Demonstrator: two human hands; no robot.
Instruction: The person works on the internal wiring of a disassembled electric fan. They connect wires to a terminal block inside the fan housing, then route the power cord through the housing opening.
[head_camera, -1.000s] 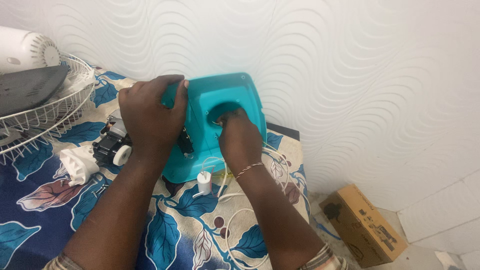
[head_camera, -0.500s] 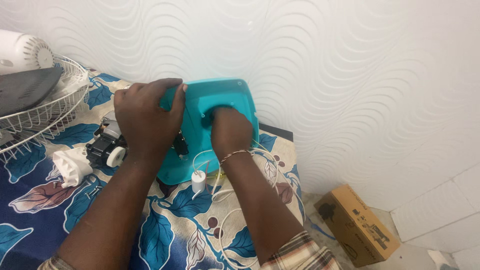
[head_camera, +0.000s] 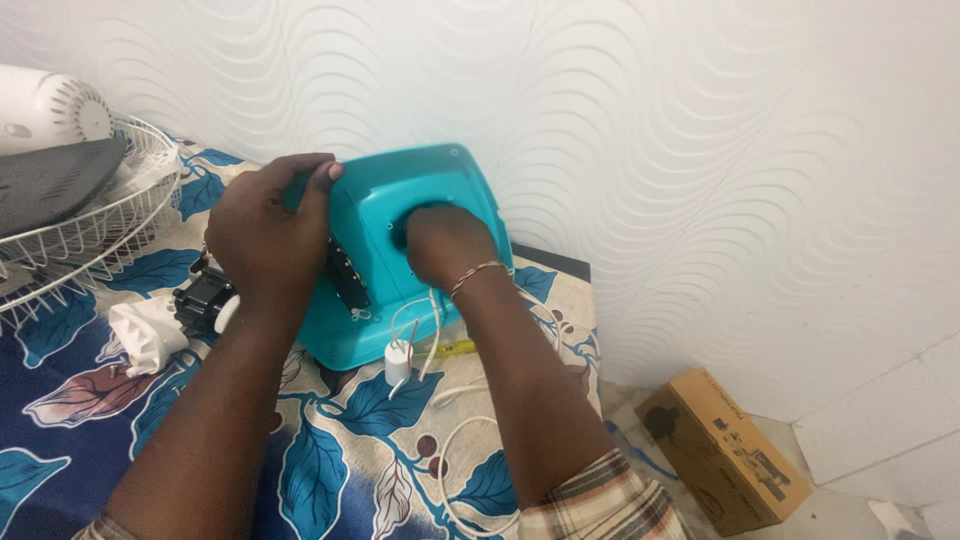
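**Gripping a teal fan base with both hands**

Pressing from two sides, one left hand (head_camera: 265, 235) and one right hand (head_camera: 445, 240) work on a single teal plastic housing (head_camera: 420, 200). The left hand clasps the housing's upper left edge, fingers curled over the rim. The right hand is pushed into a round opening in the housing's face; its fingers are hidden inside, so whether they are clenched on anything cannot be told. One thin bracelet (head_camera: 478, 272) circles that wrist.

The housing is glossy, rounded and wedge-shaped, with a dark row of switches (head_camera: 347, 275) just beside the left hand. It rests tilted on a leaf-patterned cloth (head_camera: 330, 460) covering the surface, close to the wall.

Below the right wrist hangs one small white capacitor (head_camera: 398, 360) on thin white wires (head_camera: 455, 450). Left of the left hand lie one black motor part (head_camera: 200, 300) and one white plastic piece (head_camera: 145, 335). Farther left, one wire fan guard (head_camera: 90, 240) is cut off by the frame. One cardboard box (head_camera: 722, 450) lies on the floor, well to the right.
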